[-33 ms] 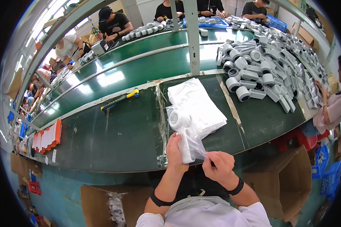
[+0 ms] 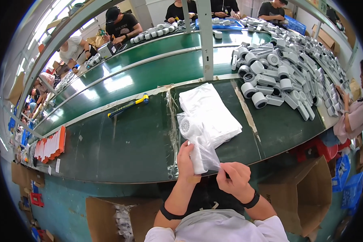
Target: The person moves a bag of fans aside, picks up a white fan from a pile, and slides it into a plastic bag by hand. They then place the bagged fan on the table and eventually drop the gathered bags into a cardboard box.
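Observation:
A white hair dryer (image 2: 196, 158) with a round grille at its far end sits inside a clear plastic bag (image 2: 209, 152). My left hand (image 2: 185, 162) is wrapped round its handle at the table's near edge. On the other side, my right hand (image 2: 234, 177) pinches the bag's loose edge and draws the film out taut. Just beyond lies a stack of white plastic bags (image 2: 209, 107), partly covered by the bagged dryer.
Farther left lies a yellow-and-black hammer (image 2: 128, 105), with orange-and-white boxes (image 2: 50, 144) at the left end. Many similar grey-white dryers (image 2: 274, 76) are heaped at right. Cardboard boxes (image 2: 306, 193) stand below the table on both sides. Other people work around the conveyor (image 2: 141, 72).

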Demonstrator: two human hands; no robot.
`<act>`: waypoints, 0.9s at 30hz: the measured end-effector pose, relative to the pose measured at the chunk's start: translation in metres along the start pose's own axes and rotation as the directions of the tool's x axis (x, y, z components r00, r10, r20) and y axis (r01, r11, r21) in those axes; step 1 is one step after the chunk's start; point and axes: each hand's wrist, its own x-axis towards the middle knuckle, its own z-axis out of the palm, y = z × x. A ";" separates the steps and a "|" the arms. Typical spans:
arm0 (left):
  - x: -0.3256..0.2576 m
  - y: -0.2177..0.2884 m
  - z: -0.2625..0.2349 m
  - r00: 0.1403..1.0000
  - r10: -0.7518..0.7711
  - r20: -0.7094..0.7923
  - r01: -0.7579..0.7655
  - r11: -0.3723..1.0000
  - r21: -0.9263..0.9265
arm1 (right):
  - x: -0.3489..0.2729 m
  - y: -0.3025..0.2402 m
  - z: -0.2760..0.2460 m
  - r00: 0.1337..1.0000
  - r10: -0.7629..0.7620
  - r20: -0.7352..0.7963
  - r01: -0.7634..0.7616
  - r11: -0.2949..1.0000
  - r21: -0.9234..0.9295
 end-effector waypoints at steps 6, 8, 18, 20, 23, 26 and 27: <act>-0.014 0.022 0.003 0.989 0.107 0.098 -0.104 0.994 -0.034 | -0.001 0.007 0.000 0.998 0.046 -0.048 -0.039 0.990 0.132; -0.016 0.040 -0.010 0.971 0.149 0.187 -0.152 0.988 0.005 | -0.002 0.011 -0.006 0.997 0.072 -0.023 -0.067 0.986 0.152; 0.018 0.176 -0.158 0.548 0.834 -0.070 -0.200 0.212 0.957 | 0.021 0.085 -0.050 0.856 0.514 -0.055 -0.516 0.857 -0.016; 0.019 0.193 -0.177 0.483 0.874 -0.048 -0.025 0.069 0.997 | 0.048 0.116 -0.060 0.866 0.486 -0.118 -0.500 0.848 -0.174; 0.016 0.200 -0.173 0.475 0.879 -0.041 0.170 -0.046 0.984 | 0.073 0.181 -0.083 0.879 0.473 -0.055 -0.421 0.719 -0.553; 0.024 0.193 -0.175 0.464 0.884 0.063 0.160 -0.153 0.975 | 0.068 0.257 -0.103 0.871 0.485 0.079 -0.294 0.642 -0.708; 0.027 0.191 -0.175 0.473 0.876 0.097 0.142 -0.185 0.972 | 0.066 0.271 -0.106 0.868 0.479 0.134 -0.230 0.624 -0.747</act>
